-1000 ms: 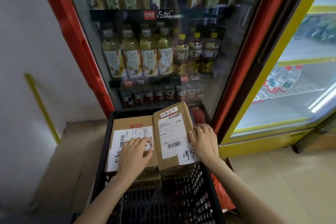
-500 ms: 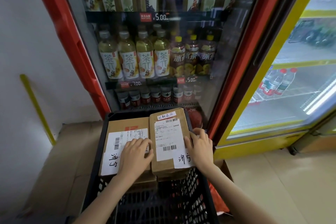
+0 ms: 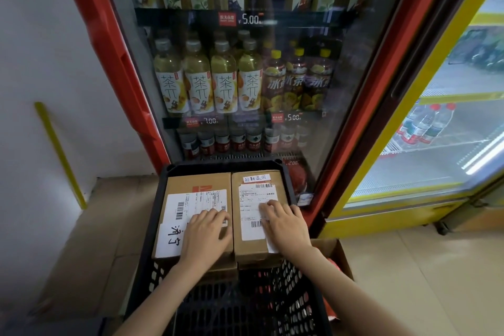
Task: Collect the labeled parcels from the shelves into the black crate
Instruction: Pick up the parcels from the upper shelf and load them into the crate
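Observation:
Two brown cardboard parcels with white shipping labels lie side by side in the far end of the black crate (image 3: 163, 188). My left hand (image 3: 206, 234) rests flat on the left parcel (image 3: 191, 183), fingers straight over its label. My right hand (image 3: 286, 225) presses flat on top of the right parcel (image 3: 251, 251), covering part of its label. More cardboard shows under the two parcels. The near half of the crate shows its bare mesh floor.
A red-framed drinks fridge (image 3: 114, 63) with a glass door stands right behind the crate. A yellow-framed fridge (image 3: 409, 215) is to the right. Flattened cardboard (image 3: 109, 226) lies on the floor at left, an open carton (image 3: 341, 254) at right, and a white wall (image 3: 41, 63) at left.
The right parcel has dropped from a tilt to lie level beside the left one. My right hand moved from its right edge onto its top. The left hand stayed put.

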{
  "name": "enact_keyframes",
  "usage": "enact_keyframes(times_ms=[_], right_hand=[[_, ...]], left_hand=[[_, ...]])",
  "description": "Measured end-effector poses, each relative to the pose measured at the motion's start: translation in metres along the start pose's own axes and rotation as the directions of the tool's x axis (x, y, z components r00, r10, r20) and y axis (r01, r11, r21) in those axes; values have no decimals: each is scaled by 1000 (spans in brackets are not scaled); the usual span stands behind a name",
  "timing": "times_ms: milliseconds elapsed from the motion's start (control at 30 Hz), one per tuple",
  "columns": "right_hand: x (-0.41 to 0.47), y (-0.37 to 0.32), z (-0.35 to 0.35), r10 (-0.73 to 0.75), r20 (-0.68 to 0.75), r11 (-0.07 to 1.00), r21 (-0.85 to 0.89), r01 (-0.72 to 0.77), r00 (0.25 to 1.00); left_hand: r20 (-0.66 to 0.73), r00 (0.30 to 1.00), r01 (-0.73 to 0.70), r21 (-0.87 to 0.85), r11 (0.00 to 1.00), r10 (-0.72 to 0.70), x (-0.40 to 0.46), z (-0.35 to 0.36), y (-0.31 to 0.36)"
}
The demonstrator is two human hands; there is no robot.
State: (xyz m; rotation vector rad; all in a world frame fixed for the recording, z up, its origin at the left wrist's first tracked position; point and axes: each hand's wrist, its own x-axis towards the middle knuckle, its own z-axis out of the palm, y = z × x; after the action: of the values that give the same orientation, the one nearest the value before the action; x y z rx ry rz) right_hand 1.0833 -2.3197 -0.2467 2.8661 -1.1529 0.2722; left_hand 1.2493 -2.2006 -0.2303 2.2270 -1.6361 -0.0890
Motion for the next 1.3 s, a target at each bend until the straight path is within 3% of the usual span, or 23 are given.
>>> enact_keyframes(times_ms=[267,500,667,833,1033,1300], right_hand=[[4,5,-14,-71,116,997,46,66,991],[35,-27,-78,-364,-75,922,115,371,928],[52,-78,-126,-628,-204,763,27,645,751],[29,-151,-167,-797,-344,524,13,851,496],[-32,-231,-204,-822,-495,252,126,959,281],[-128,-315,-253,-832,-551,-19,134,991,58]], left_hand=[[-12,999,36,51,998,-36,-16,-20,4],[-146,982,142,171,975,-118,-43,-80,6],[-354,921,281,309,909,-165,-100,-137,9],[-513,829,468,416,780,-224,-184,-187,22],[-573,752,631,481,609,-326,-281,-228,43],[-683,567,820,415,393,-461,-410,-267,89]])
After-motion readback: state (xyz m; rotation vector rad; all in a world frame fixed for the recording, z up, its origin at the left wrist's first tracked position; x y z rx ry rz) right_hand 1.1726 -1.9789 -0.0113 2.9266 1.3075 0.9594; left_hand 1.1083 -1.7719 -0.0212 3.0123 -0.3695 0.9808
